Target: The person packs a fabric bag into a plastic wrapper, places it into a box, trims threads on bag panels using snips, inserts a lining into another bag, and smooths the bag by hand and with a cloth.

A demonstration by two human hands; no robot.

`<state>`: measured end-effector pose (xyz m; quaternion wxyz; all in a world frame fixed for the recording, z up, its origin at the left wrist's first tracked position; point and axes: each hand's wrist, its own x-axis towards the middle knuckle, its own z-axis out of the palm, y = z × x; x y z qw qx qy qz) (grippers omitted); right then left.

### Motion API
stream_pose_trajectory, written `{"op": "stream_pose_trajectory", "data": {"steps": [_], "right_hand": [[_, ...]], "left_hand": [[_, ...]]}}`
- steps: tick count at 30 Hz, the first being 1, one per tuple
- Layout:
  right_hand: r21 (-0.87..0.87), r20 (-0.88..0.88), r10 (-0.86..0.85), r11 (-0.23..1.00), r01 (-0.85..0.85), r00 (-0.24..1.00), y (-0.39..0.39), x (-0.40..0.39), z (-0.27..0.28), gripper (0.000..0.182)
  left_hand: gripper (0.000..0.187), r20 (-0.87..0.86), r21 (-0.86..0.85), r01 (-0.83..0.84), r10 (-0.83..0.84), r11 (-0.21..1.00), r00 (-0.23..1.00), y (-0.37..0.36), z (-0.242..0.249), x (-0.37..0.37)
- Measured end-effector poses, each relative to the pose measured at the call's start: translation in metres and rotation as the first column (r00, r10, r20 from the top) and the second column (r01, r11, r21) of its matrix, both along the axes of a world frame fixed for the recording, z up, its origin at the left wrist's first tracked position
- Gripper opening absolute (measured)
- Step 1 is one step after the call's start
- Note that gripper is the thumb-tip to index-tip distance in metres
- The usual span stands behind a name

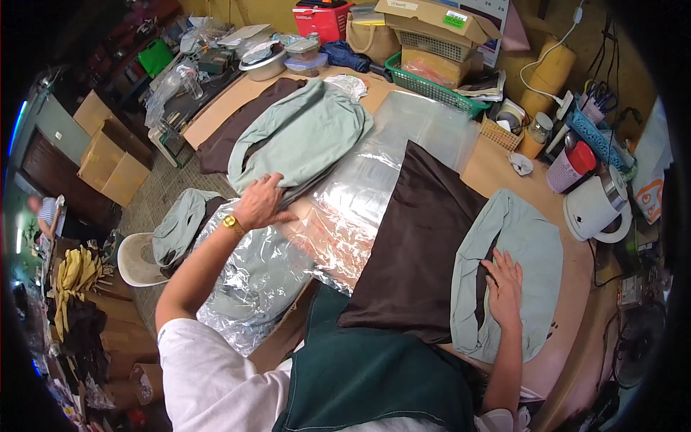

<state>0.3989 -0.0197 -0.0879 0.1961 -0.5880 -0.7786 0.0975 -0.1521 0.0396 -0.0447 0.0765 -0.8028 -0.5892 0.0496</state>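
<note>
My left hand, with a gold watch on the wrist, rests with fingers apart at the near edge of a pale green fabric piece. Under that piece a dark brown cloth sticks out to the left. My right hand lies with fingers stretched out on a second pale green fabric piece, beside its long slit. That piece partly overlaps a dark brown cloth spread in front of me. Clear plastic bags lie flat between the two groups.
Plastic-wrapped pale green fabric sits below my left forearm, near a white chair with more cloth. Along the back stand a green basket and a cardboard box. A white kettle is at the right. A person is far left.
</note>
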Motion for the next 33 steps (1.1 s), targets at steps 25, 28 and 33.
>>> {"op": "stream_pose_trajectory", "data": {"steps": [25,28,33], "right_hand": [[0.068,-0.509,-0.261,0.937,0.341,0.82,-0.002,0.017,-0.011,0.018],[-0.092,-0.454,-0.22,0.975,0.2,0.863,-0.013,-0.017,0.021,0.022],[-0.292,-0.336,-0.26,0.942,0.163,0.905,-0.014,-0.052,0.028,0.027]], "left_hand": [[0.011,0.733,0.504,0.101,-0.486,0.858,0.476,-0.046,0.12,0.18],[0.01,0.689,0.666,0.214,-0.699,0.715,0.189,-0.091,0.151,0.208],[0.049,0.887,0.159,0.515,-0.351,0.842,0.3,-0.079,0.033,0.274]]}}
